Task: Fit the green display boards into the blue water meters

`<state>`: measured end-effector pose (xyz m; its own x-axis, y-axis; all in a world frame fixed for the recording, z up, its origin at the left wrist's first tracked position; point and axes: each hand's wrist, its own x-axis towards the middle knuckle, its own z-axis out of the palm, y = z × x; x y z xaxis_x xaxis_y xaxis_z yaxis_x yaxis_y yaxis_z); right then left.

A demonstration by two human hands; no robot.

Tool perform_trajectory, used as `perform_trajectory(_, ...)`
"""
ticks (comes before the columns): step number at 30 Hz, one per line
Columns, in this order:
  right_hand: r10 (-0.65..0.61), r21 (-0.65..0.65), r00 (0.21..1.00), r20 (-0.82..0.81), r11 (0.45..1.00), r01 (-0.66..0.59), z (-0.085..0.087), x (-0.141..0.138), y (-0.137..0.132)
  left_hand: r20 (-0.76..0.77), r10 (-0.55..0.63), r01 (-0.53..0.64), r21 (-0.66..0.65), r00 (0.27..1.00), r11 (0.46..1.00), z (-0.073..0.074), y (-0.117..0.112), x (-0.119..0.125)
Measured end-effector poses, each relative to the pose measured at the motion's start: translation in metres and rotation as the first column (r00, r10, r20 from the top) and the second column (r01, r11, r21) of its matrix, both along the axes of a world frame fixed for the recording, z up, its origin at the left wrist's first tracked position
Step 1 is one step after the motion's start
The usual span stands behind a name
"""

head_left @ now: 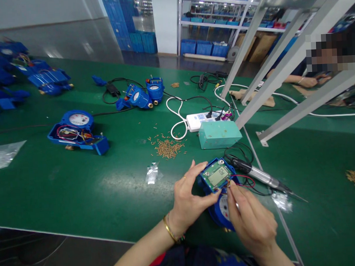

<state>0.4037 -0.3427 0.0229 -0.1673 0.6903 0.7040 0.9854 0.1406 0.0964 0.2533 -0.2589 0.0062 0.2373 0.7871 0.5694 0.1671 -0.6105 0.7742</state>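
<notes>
A blue water meter (216,214) stands on the green table in front of me, its upper box open. In that box lies a green circuit board (217,173) with a grey display. My left hand (187,195) grips the box, fingers at its far left corner and thumb along its near edge. My right hand (248,212) is closed on a slim metal tool (237,205), its kind mostly hidden by the fingers. The tool's tip is by thin wires at the board's near edge. A red wire (247,177) loops out to the right.
An electric screwdriver (264,178) lies right of the meter. Beyond are a mint-green box (220,135), a white power strip (196,122) and a pile of brass screws (168,149). An open meter (77,131) lies left. Metal posts (305,104) rise at right; a co-worker's hands (310,81) are behind.
</notes>
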Motion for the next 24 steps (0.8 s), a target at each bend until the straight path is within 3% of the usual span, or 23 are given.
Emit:
perform_trajectory(5, 0.030, -0.023, 0.925, -0.378, 0.999, -0.042, 0.011, 0.001, 0.006, 0.019, -0.023, 0.022, 0.029, 1.000, 0.999, -0.004, 0.002, 0.001)
perform_trajectory(12, -0.009, -0.111, 0.585, -0.811, 0.984, -0.138, 0.016, 0.002, 0.009, 0.021, -0.040, 0.039, 0.053, 0.999, 0.998, -0.004, 0.003, 0.000)
perform_trajectory(15, -0.017, -0.121, 0.417, -0.909, 0.967, -0.224, 0.017, 0.002, 0.012, 0.010, -0.037, 0.036, 0.051, 0.999, 0.998, -0.004, 0.004, 0.000)
perform_trajectory(17, -0.024, -0.128, 0.368, -0.930, 0.957, -0.262, 0.020, 0.003, 0.013, 0.013, -0.038, 0.038, 0.052, 0.999, 0.998, -0.004, 0.004, 0.000)
perform_trajectory(19, -0.023, -0.141, 0.418, -0.908, 0.957, -0.255, 0.021, 0.004, 0.014, 0.024, -0.044, 0.043, 0.055, 0.999, 0.998, -0.005, 0.005, 0.001)
perform_trajectory(24, 0.015, -0.079, 0.791, -0.611, 0.994, -0.080, 0.013, 0.003, 0.013, 0.012, -0.043, 0.043, 0.037, 0.999, 0.998, -0.005, 0.004, 0.001)
